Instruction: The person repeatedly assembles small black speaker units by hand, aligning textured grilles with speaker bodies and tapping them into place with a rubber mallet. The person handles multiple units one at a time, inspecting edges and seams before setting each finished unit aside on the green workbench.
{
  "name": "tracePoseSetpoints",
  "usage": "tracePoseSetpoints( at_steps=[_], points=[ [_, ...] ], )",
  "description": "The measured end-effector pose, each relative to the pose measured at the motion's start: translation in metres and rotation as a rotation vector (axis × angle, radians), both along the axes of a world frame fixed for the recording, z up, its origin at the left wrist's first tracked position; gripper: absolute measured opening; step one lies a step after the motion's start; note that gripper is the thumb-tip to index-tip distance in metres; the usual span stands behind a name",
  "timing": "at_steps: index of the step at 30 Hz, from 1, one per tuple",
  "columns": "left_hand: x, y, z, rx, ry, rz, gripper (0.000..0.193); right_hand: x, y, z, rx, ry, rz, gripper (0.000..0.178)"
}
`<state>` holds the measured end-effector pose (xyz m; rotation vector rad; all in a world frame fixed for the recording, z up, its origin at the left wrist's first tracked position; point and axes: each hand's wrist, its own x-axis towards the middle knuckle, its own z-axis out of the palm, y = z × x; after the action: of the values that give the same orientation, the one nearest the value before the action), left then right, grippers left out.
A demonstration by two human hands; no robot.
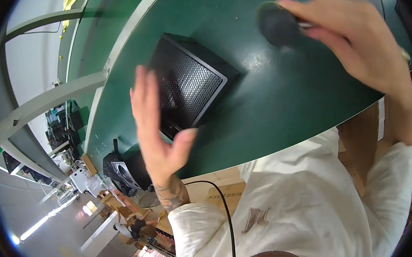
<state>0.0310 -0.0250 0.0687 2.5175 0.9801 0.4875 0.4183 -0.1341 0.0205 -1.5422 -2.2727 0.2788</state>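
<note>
A black box (190, 77) with a honeycomb mesh front, which looks like a speaker, lies tilted on the green table (303, 102) with its mesh facing up. My left hand (155, 134) is at the box's left side, fingers stretched out and thumb apart. It holds nothing, and I cannot tell whether it touches the box. Farther off to the right, my right hand (360, 41) pinches a round black disc (277, 26) by a small metallic part at its edge. The disc is held over the table, apart from the box, and is slightly blurred.
Another black box (124, 170) with a silver-rimmed round part stands at the table's left end. A pale metal frame (75, 88) runs along the far left. A black cable (229, 206) hangs before my shirt. A person (134, 227) is in the background.
</note>
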Motion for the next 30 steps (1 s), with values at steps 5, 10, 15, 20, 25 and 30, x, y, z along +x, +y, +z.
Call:
tracePoseSetpoints(
  at_steps=[5, 10, 15, 20, 25, 30],
  points=[
    [0.026, 0.013, 0.023, 0.054, 0.01, -0.085, 0.104, -0.016, -0.011, -0.011, 0.106, -0.001, -0.08, 0.047],
    [0.062, 0.017, 0.009, 0.282, 0.395, -0.18, 0.11, -0.041, 0.0, -0.026, 0.27, 0.187, -0.093, 0.047],
    [0.053, 0.026, 0.012, 0.247, 0.167, -0.167, 0.092, -0.044, -0.003, -0.029, 0.268, 0.193, -0.096, 0.045],
    [-0.008, 0.023, -0.001, 0.071, -0.307, -0.163, 0.096, -0.045, -0.004, -0.03, 0.229, 0.227, -0.149, 0.044],
    [-0.11, -0.012, -0.038, -0.043, -0.622, 0.152, 0.111, -0.046, -0.003, -0.033, 0.248, 0.202, -0.147, 0.042],
    [-0.167, -0.024, 0.0, -0.696, -0.811, 0.243, 0.111, -0.049, -0.01, -0.029, 0.245, 0.175, -0.179, 0.045]
  ],
)
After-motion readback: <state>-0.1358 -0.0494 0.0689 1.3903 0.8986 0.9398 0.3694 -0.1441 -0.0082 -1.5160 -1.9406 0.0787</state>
